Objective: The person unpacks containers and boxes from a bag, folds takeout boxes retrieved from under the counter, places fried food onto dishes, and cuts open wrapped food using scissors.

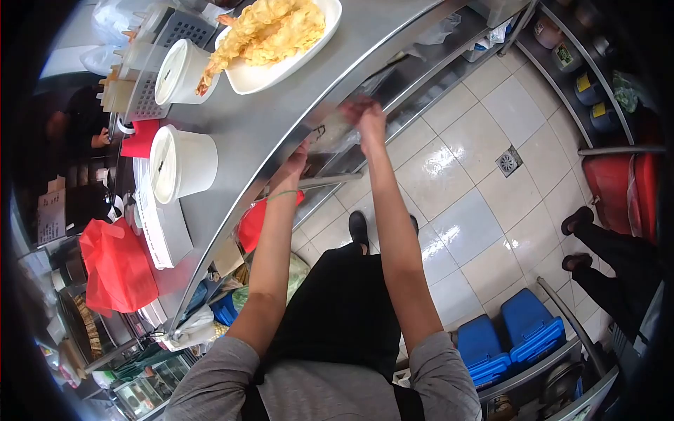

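Note:
Below the rim of the steel counter (261, 130), both my hands are at a clear plastic bag (330, 136) with dark print. My left hand (298, 163), a green band at its wrist, grips the bag's near side, its fingertips partly hidden. My right hand (372, 126) is curled at the bag's far side, its fingertips smeared by motion. Above on the counter, a white dish (261, 78) holds battered fried food (274, 31). Two lidded white tubs, one farther (188, 74) and one nearer (189, 163), stand beside it.
A red bag (118, 266) and a long white box (163, 231) are at the counter's left. Blue lidded bins (530, 326) stand at lower right. Another person's legs (611, 270) are at right, near a red container (618, 193). Jars line a shelf (562, 91). A drain (509, 161) marks the tiled floor.

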`<state>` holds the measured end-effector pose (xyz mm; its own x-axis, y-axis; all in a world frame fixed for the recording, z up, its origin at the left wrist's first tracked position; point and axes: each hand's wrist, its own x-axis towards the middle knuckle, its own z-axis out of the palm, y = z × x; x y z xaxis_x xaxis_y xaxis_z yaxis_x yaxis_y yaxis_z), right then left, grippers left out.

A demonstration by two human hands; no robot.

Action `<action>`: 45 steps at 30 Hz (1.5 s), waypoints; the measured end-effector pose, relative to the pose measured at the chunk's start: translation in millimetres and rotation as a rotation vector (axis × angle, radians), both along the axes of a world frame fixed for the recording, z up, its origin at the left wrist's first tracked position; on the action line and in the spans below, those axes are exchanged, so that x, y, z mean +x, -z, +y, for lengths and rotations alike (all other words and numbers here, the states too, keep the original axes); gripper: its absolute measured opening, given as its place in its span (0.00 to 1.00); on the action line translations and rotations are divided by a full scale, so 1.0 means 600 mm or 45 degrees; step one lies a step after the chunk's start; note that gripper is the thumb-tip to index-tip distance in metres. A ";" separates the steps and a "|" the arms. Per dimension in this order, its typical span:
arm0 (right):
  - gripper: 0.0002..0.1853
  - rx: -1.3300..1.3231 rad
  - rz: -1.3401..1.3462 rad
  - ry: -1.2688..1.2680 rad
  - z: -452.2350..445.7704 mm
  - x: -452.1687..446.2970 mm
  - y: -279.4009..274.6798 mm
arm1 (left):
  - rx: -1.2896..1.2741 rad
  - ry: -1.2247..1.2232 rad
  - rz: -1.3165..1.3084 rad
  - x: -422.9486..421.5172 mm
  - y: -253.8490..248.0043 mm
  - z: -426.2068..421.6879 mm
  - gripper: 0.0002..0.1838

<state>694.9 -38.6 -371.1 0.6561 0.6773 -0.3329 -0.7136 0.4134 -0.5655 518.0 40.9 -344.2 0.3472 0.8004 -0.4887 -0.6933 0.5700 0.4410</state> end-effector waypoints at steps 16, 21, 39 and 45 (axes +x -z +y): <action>0.13 -0.334 -0.164 -0.497 0.081 -0.046 -0.034 | -0.268 0.044 0.176 -0.074 0.089 0.094 0.25; 0.15 -0.002 0.072 -0.482 0.073 -0.035 -0.049 | -0.253 0.021 0.199 -0.033 0.056 0.131 0.28; 0.25 -0.300 0.061 -0.155 0.089 -0.070 0.078 | -0.664 -0.264 0.475 0.103 0.045 0.052 0.29; 0.29 -0.285 0.111 0.102 0.079 -0.088 0.084 | -0.105 0.125 -0.014 0.001 0.176 0.130 0.20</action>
<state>641.9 8.5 -421.2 0.6669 0.5273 -0.5265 -0.7338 0.3421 -0.5869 518.5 119.0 -449.7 0.4278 0.7196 -0.5470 -0.6367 0.6694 0.3826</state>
